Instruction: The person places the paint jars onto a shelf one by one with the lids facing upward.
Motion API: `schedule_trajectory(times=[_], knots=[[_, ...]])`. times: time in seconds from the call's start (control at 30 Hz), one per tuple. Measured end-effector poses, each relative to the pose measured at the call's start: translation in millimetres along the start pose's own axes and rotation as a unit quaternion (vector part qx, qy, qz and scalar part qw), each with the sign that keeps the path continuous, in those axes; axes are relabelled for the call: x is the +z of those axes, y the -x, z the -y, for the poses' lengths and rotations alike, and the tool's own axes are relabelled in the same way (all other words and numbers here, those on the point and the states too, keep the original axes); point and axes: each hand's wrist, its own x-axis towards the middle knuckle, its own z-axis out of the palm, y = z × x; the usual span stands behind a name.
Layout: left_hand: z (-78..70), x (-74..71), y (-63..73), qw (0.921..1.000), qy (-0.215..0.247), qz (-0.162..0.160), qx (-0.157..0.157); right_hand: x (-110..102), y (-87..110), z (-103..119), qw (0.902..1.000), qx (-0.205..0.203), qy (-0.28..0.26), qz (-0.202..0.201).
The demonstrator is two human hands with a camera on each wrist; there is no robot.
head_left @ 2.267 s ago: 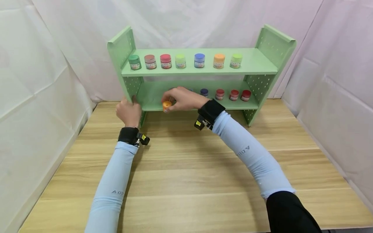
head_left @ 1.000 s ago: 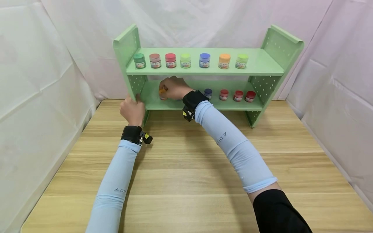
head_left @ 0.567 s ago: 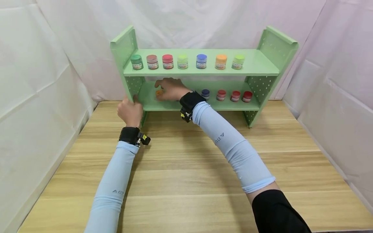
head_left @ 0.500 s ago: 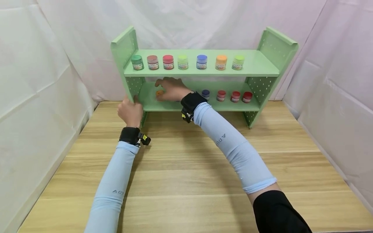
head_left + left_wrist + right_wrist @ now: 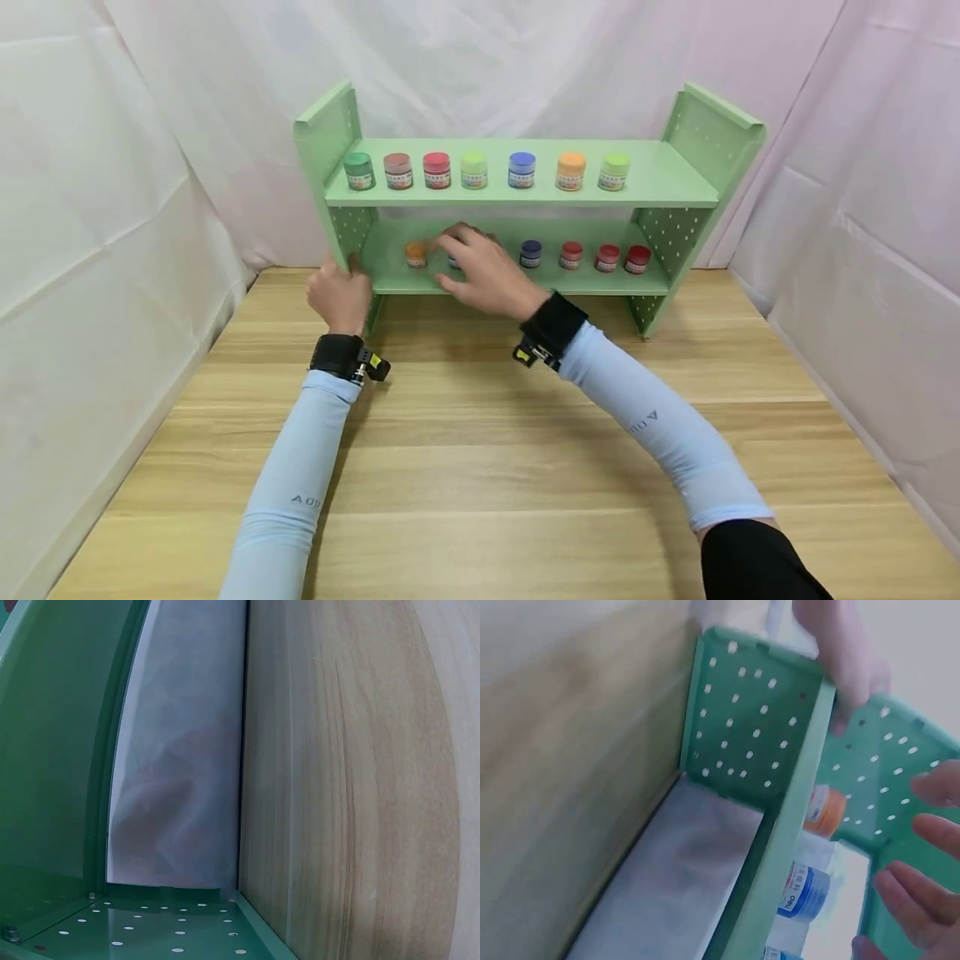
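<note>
A small green two-tier shelf (image 5: 525,202) stands on the table. My left hand (image 5: 340,296) grips the front edge of its left side panel, thumb on the inner side; in the left wrist view the hand itself is out of sight. My right hand (image 5: 491,275) hovers in front of the lower tier with fingers spread and nothing held. Just left of its fingertips an orange-lidded paint jar (image 5: 416,255) sits upright near the left end of that tier. Behind the right fingers a blue-lidded jar (image 5: 805,892) shows in the right wrist view, partly hidden in the head view.
Several paint jars line the upper tier, from a dark green one (image 5: 359,171) to a light green one (image 5: 613,171). Farther right on the lower tier stand a navy jar (image 5: 530,254) and several red ones (image 5: 571,255). White cloth (image 5: 97,208) surrounds the wooden table (image 5: 480,467).
The right hand carried the orange jar left onto the lower tier, set it down and let go. It has since drawn back to the right. The left hand keeps its grip on the shelf.
</note>
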Motion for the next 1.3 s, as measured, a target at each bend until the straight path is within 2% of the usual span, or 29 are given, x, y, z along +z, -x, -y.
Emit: schedule_trajectory(times=[0.1, 0.17, 0.4, 0.6, 0.9, 1.13, 1.3], knots=[[-0.1, 0.5, 1.3, 1.0000, 0.001, 0.001, 0.001, -0.6, 25.7, 0.2, 0.9992, -0.010, -0.031, -0.022], [-0.3, 0.7, 1.1, 1.0000, -0.001, 0.000, 0.002, -0.5, 42.8, -1.1, 0.9985, -0.017, -0.046, -0.023], [-0.9, 2.2, -0.3, 1.0000, 0.000, -0.004, 0.006, 1.0, 99.3, -15.2, 0.9979, -0.002, -0.057, 0.031], [-2.0, 1.3, -3.2, 1.0000, 0.006, 0.000, 0.006, 1.3, 131.8, -31.6, 0.9959, 0.029, -0.067, 0.052], [-1.2, 0.0, 0.1, 0.9999, -0.001, 0.009, -0.005, 1.0, 154.3, -42.4, 0.9932, 0.048, -0.084, 0.065], [-0.2, -2.3, 1.9, 0.9997, 0.001, 0.024, -0.009, 3.7, 156.8, -45.2, 0.9915, 0.046, -0.093, 0.078], [-0.6, -2.9, 1.0, 0.9998, 0.011, 0.019, -0.001, 4.7, 156.2, -45.3, 0.9905, 0.047, -0.100, 0.081]])
